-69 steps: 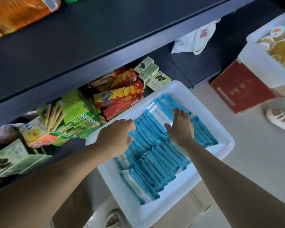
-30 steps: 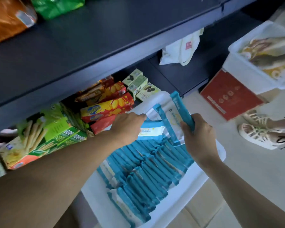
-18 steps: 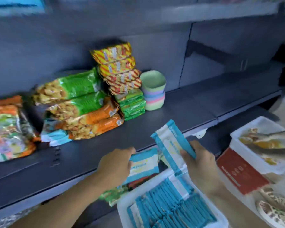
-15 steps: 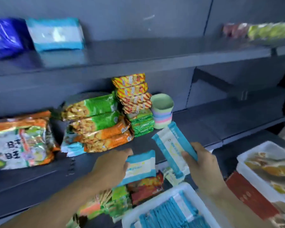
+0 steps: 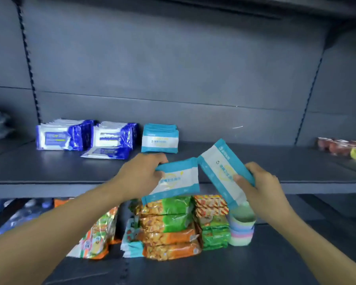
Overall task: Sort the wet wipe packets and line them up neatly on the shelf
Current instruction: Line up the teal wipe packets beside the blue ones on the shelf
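Note:
My left hand (image 5: 141,173) grips a teal-and-white wet wipe packet (image 5: 176,181) by its upper left corner, just in front of the grey shelf (image 5: 70,171). My right hand (image 5: 257,185) holds a second, tilted teal packet (image 5: 220,171) close beside the first. On the shelf behind them stands a row of teal packets (image 5: 160,138) on edge. Left of that row stand dark blue-and-white wipe packets (image 5: 60,135) and a second blue group (image 5: 114,135), with one blue packet (image 5: 106,153) lying flat in front.
Right of the teal row the shelf runs bare up to some red and green items (image 5: 343,148) at the far right. On the shelf below lie stacked snack bags (image 5: 167,225), noodle packs (image 5: 212,208), pastel cups (image 5: 242,227) and water bottles (image 5: 12,214).
Both hands lifted a teal packet each out of the white tray on the floor and rose to the upper shelf. The view tilted up; the tray is out of sight.

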A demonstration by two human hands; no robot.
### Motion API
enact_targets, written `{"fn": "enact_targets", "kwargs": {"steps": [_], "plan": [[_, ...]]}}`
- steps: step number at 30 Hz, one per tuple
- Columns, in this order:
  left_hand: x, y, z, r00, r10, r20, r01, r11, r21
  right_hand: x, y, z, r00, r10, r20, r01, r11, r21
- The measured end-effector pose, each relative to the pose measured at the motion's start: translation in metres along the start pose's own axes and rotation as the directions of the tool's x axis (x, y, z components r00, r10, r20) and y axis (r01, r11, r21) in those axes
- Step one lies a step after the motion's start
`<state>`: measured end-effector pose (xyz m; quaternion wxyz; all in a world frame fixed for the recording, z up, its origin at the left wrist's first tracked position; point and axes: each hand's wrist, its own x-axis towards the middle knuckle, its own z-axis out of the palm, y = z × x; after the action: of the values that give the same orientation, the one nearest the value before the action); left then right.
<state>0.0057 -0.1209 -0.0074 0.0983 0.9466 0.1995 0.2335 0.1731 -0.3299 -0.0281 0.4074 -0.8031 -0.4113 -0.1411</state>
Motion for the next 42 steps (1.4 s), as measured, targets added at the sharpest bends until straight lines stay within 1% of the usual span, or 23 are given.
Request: {"fn": "enact_targets", "kwargs": {"steps": [2,5,8,11,13,17,21,24,27,31,34,36,38,40,42], "plan": [[0.025,-0.018,-0.009,0.999,-0.030,-0.039,0.030,1.000,0.003,0.026,-0.009,0.008,1.000,-0.015,0.019,0.015,1.000,-0.001],[0.070,-0.048,-0.011,0.997,-0.066,-0.038,0.067,0.998,0.018,0.064,-0.017,0.026,1.000,-0.023,0.014,0.023,1.000,-0.011],[0.115,-0.076,0.000,0.999,-0.043,-0.004,0.043,0.999,0.032,0.101,-0.018,0.047,1.000,-0.004,0.001,0.004,0.999,-0.043],[0.152,-0.099,0.018,0.999,-0.029,0.041,0.027,0.999,0.041,0.128,-0.012,0.063,0.998,0.033,0.047,-0.030,0.997,-0.071],[0.170,-0.112,0.029,0.999,0.002,0.037,-0.004,0.998,0.055,0.139,-0.009,0.070,0.996,0.040,0.085,-0.032,0.995,-0.092],[0.190,-0.126,0.041,0.997,0.077,-0.010,-0.074,0.983,0.166,0.155,-0.004,0.078,0.985,0.042,0.168,-0.028,0.996,-0.085],[0.190,-0.130,0.042,0.991,0.133,0.024,-0.134,0.934,0.332,0.169,-0.002,0.086,0.967,0.029,0.253,-0.010,0.997,-0.077],[0.189,-0.129,0.040,0.989,0.146,-0.005,-0.133,0.912,0.388,0.177,-0.006,0.092,0.939,-0.009,0.343,0.019,1.000,-0.025],[0.192,-0.130,0.034,0.993,0.119,-0.012,-0.107,0.926,0.362,0.189,-0.014,0.106,0.893,-0.066,0.446,0.079,0.997,-0.010],[0.191,-0.147,0.014,0.996,0.087,-0.021,-0.080,0.968,0.238,0.206,-0.027,0.128,0.856,-0.142,0.498,0.154,0.988,0.017],[0.187,-0.159,0.000,0.996,0.076,-0.037,-0.070,0.987,0.142,0.215,-0.037,0.150,0.853,-0.185,0.488,0.201,0.979,0.020],[0.184,-0.159,-0.004,0.999,0.044,-0.017,-0.043,0.995,0.088,0.221,-0.042,0.164,0.869,-0.221,0.443,0.269,0.962,-0.046],[0.178,-0.153,-0.003,0.999,0.009,0.034,-0.011,0.997,0.070,0.224,-0.042,0.177,0.885,-0.252,0.391,0.333,0.931,-0.152],[0.170,-0.144,0.003,0.997,-0.015,0.077,0.003,0.988,0.152,0.222,-0.041,0.184,0.905,-0.254,0.340,0.341,0.912,-0.227],[0.165,-0.134,0.011,0.997,-0.025,0.076,0.003,0.961,0.277,0.217,-0.040,0.185,0.920,-0.257,0.296,0.345,0.890,-0.299]]}}
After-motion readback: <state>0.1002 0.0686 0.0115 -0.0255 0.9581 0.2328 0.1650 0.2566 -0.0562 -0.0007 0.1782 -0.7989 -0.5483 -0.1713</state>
